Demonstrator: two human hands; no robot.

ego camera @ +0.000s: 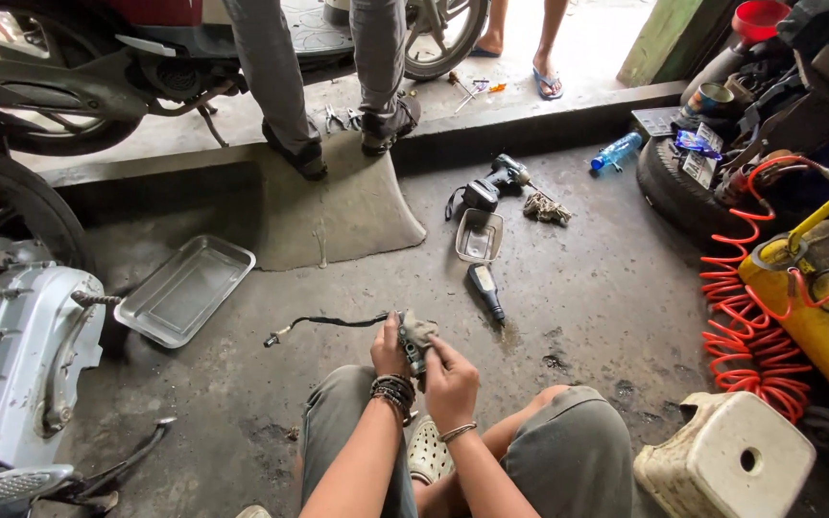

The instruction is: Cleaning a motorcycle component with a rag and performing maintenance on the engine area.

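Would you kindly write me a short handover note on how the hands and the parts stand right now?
Left hand: grips the small metal part from the left; its black cable trails left across the concrete floor.
Right hand: presses a grey rag against the part.
Nearby: empty metal tray to the left; small tray, cordless drill and black hand tool ahead.
Done: part is off the scooter and in hand.
Left: cannot tell how far the wiping has got.
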